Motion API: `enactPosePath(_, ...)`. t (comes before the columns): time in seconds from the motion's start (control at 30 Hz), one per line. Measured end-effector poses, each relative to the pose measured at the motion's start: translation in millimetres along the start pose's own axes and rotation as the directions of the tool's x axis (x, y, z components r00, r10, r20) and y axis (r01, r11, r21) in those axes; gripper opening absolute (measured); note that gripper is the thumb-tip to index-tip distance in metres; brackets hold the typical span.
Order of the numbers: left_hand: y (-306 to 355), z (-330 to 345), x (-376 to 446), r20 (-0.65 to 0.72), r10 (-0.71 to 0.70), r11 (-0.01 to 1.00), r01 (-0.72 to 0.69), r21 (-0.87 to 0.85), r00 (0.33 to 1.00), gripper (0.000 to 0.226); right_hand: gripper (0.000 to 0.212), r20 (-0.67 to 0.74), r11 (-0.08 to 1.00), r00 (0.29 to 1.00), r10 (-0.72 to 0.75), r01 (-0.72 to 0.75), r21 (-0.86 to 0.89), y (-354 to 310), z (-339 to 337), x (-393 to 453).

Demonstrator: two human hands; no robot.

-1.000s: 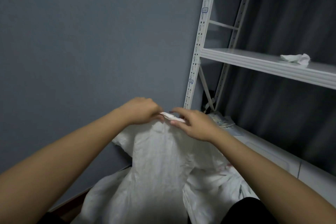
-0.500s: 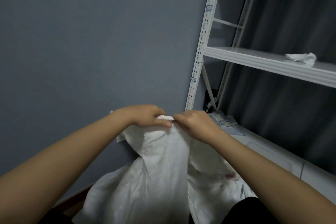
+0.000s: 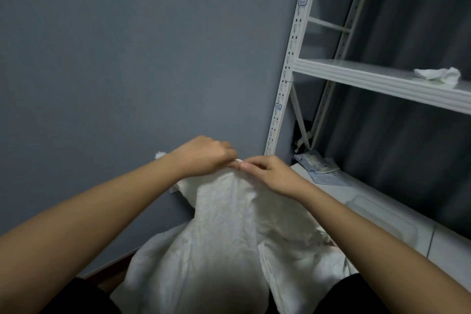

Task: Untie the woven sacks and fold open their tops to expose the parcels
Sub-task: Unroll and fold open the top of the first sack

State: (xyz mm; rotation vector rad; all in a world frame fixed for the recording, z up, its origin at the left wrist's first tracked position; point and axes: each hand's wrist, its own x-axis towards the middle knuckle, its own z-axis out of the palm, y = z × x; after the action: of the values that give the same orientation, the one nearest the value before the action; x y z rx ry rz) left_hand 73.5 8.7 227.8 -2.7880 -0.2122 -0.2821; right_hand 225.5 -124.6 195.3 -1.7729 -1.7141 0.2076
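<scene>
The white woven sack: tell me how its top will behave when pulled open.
The sack looks floppy: its cloth creases and drapes below where the left hand and right hand pinch it. Probably light there, since it stays gathered between fingertips. Likely to slump once released.

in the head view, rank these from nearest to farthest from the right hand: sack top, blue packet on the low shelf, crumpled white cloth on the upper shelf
1. Sack top: pinched at the right hand fingertips, meeting the left hand.
2. Blue packet: just right of that hand, on the low shelf.
3. Crumpled white cloth: far up and right, on the upper shelf.
</scene>
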Motion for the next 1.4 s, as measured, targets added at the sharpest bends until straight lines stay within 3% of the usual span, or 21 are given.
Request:
enactPosePath(0.07, 1, 7, 0, 0.052, 0.007, 1.0, -0.006, -0.013, 0.999, 0.039, 0.021, -0.011, 1.0, 1.0, 0.021, -0.021, -0.014, 1, 2, 1)
enactPosePath(0.13, -3, 6, 0, 0.264, -0.042, 0.915, 0.143, -0.376, 0.964, 0.032, 0.013, -0.107, 0.896, 0.979, -0.171, 0.109, -0.431, 6, 11, 0)
enactPosePath(0.2, -7, 7, 2, 0.352, -0.022, 0.879, 0.186, -0.438, 0.936, 0.018, 0.012, -0.137, 0.77, 0.939, -0.314, 0.167, -0.616, 10, 18, -3)
enactPosePath(0.27, -8, 11, 1, 0.2, -0.048, 0.988, 0.076, -0.134, 0.979, 0.013, 0.011, -0.199, 0.911, 0.96, -0.196, 0.104, -0.398, 5, 20, -4)
enactPosePath(0.3, -9, 16, -1, 0.021, -0.029, 0.999, 0.028, 0.033, 0.999, 0.017, 0.006, -0.226, 0.988, 0.973, -0.053, 0.018, -0.153, 4, 21, -4)
enactPosePath(0.37, -7, 32, -8, -0.297, 0.067, 0.986, -0.017, 0.167, 0.953, 0.014, 0.016, -0.243, 0.978, 0.96, 0.137, -0.093, 0.185, 3, 28, -6)
enactPosePath(0.4, -5, 39, -13, -0.414, 0.041, 0.991, 0.016, 0.134, 0.91, 0.006, 0.022, -0.268, 0.969, 0.951, 0.156, -0.094, 0.23, 3, 32, -9)
enactPosePath(0.47, 2, 52, -24, -0.438, -0.328, 0.945, 0.284, -0.164, 0.837, 0.035, 0.027, -0.327, 0.968, 0.929, 0.176, -0.102, 0.231, 4, 46, -15)
enactPosePath(0.5, 10, 58, -31, -0.314, -0.564, 0.814, 0.449, -0.369, 0.764, 0.052, 0.028, -0.365, 0.965, 0.91, 0.197, -0.115, 0.234, 5, 54, -19)
enactPosePath(0.57, 32, 63, -46, 0.1, -0.812, 0.352, 0.62, -0.701, 0.575, 0.055, 0.026, -0.447, 0.952, 0.857, 0.256, -0.145, 0.269, 6, 70, -28)
enactPosePath(0.6, 41, 65, -50, 0.275, -0.805, 0.096, 0.573, -0.814, 0.526, 0.047, 0.024, -0.484, 0.943, 0.829, 0.28, -0.144, 0.298, 4, 80, -34)
enactPosePath(0.67, 58, 65, -51, 0.511, -0.654, -0.335, 0.392, -0.857, 0.557, 0.027, 0.025, -0.532, 0.936, 0.792, 0.301, -0.137, 0.325, -4, 103, -44)
enactPosePath(0.73, 66, 68, -45, 0.595, -0.571, -0.505, 0.328, -0.798, 0.566, 0.029, 0.028, -0.513, 0.94, 0.805, 0.299, -0.156, 0.303, -11, 128, -54)
enactPosePath(0.8, 70, 74, -37, 0.586, -0.629, -0.497, 0.317, -0.808, 0.511, 0.027, 0.019, -0.377, 0.94, 0.883, 0.279, -0.17, 0.296, -13, 146, -62)
enactPosePath(0.9, 71, 89, -42, 0.525, -0.728, -0.347, 0.423, -0.837, 0.44, 0.022, 0.013, 0.047, 0.884, 0.959, 0.279, -0.276, 0.378, -7, 141, -72)
enactPosePath(0.97, 71, 94, -54, 0.482, -0.708, -0.277, 0.425, -0.862, 0.517, 0.015, 0.019, -0.038, 0.928, 0.975, 0.221, -0.198, 0.317, -2, 122, -74)
enactPosePath(1.03, 72, 91, -66, 0.439, -0.671, -0.202, 0.423, -0.883, 0.598, 0.017, 0.038, -0.203, 0.998, 0.978, 0.041, -0.031, 0.05, 0, 99, -62)
enactPosePath(1.1, 73, 85, -75, 0.387, -0.637, -0.059, 0.458, -0.887, 0.667, 0.017, 0.063, -0.047, 0.942, 0.98, -0.196, 0.175, -0.287, 1, 80, -37)
enactPosePath(1.17, 70, 83, -84, 0.375, -0.583, 0.082, 0.511, -0.856, 0.721, 0.016, 0.056, 0.213, 0.747, 0.929, -0.301, 0.369, -0.553, 1, 75, -7)
enactPosePath(1.27, 62, 83, -100, 0.456, -0.525, 0.232, 0.636, -0.736, 0.719, 0.015, 0.011, 0.433, 0.599, 0.888, -0.155, 0.433, -0.674, -18, 76, 12)
enactPosePath(1.4, 60, 83, -116, 0.318, -0.555, 0.491, 0.611, -0.621, 0.769, 0.036, 0.025, 0.508, 0.899, 0.851, 0.13, 0.115, -0.422, -40, 73, 22)
